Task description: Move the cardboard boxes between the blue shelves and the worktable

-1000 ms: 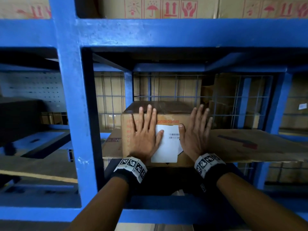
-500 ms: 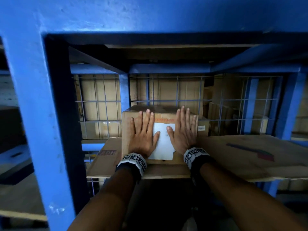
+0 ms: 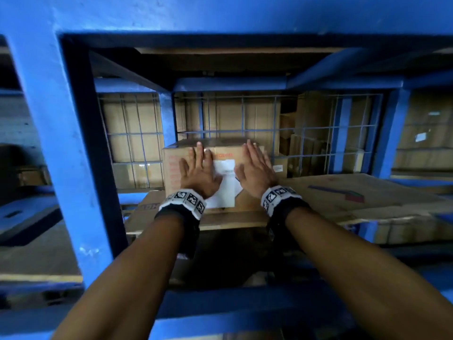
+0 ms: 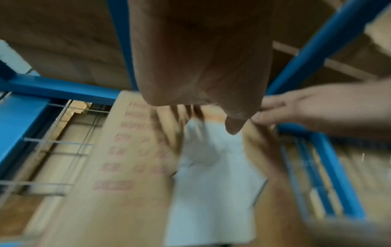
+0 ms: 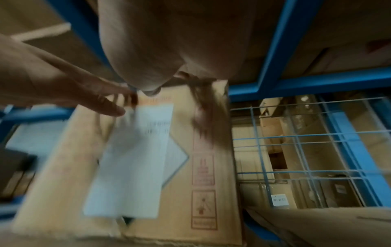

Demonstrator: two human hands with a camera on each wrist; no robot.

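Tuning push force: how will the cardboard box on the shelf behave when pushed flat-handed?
Likely slides, not tips: cardboard box sits squat on the flat cardboard liner. Both hands, left hand and right hand, press its front, so probably stiff. Weight unclear.

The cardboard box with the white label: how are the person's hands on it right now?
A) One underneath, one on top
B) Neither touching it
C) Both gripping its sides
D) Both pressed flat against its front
D: the left hand and right hand lie with straight fingers on the front of the cardboard box, either side of its white label.
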